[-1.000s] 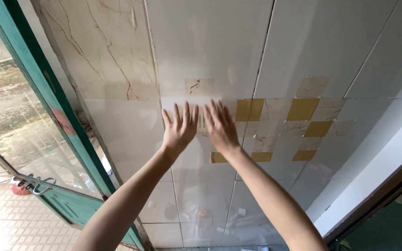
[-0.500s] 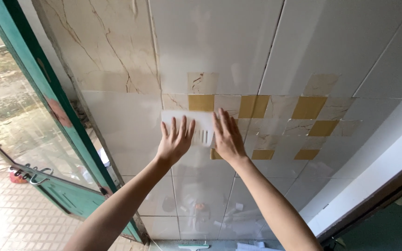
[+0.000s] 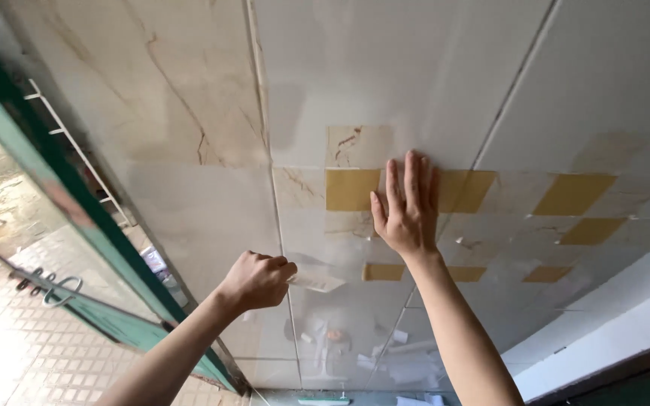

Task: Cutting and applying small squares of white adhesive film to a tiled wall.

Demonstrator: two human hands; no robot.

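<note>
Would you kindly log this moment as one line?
left hand: pinching film | right hand: flat on tile

I see a glossy tiled wall filling most of the view, pale cream with brown marble veins on the left panels and thin grout lines between them. A band of small yellow squares runs across to the right. On the left stands a green-framed glass door with a metal handle. Beyond it, daylight falls bright on patterned paving. The tiles reflect the light softly. A white strip edges the lower right.
</note>
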